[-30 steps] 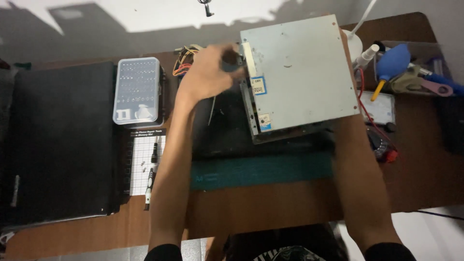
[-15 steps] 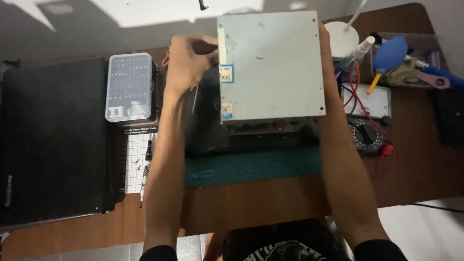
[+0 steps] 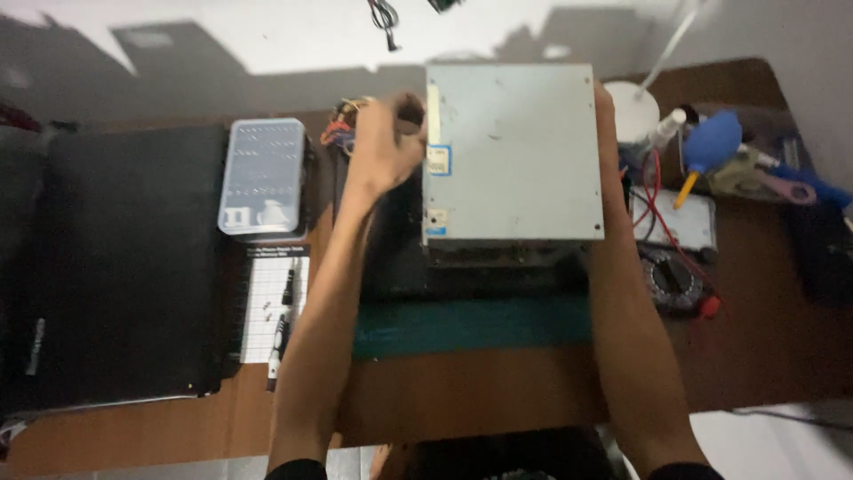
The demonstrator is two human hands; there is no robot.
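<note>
A grey metal box [image 3: 511, 147] with small stickers on its left edge is held above a dark pad [image 3: 400, 258] and a green cutting mat [image 3: 471, 324]. My left hand [image 3: 386, 142] curls around the box's upper left edge, next to a bundle of coloured wires [image 3: 342, 124]. My right hand [image 3: 606, 102] presses against the box's right side, its fingers mostly hidden behind the box. Both forearms reach up from the bottom of the view.
A clear plastic bit case [image 3: 262, 178] lies left of the box, beside a large black slab [image 3: 124, 258]. A white grid pad [image 3: 271, 307] carries screws and a screwdriver. At the right are a multimeter [image 3: 671, 280] with red leads, a blue air blower [image 3: 711, 142] and a white round base [image 3: 631, 111].
The metal box has been turned from tilted to square with the table edge. Both hands have stayed on its sides while it moved.
</note>
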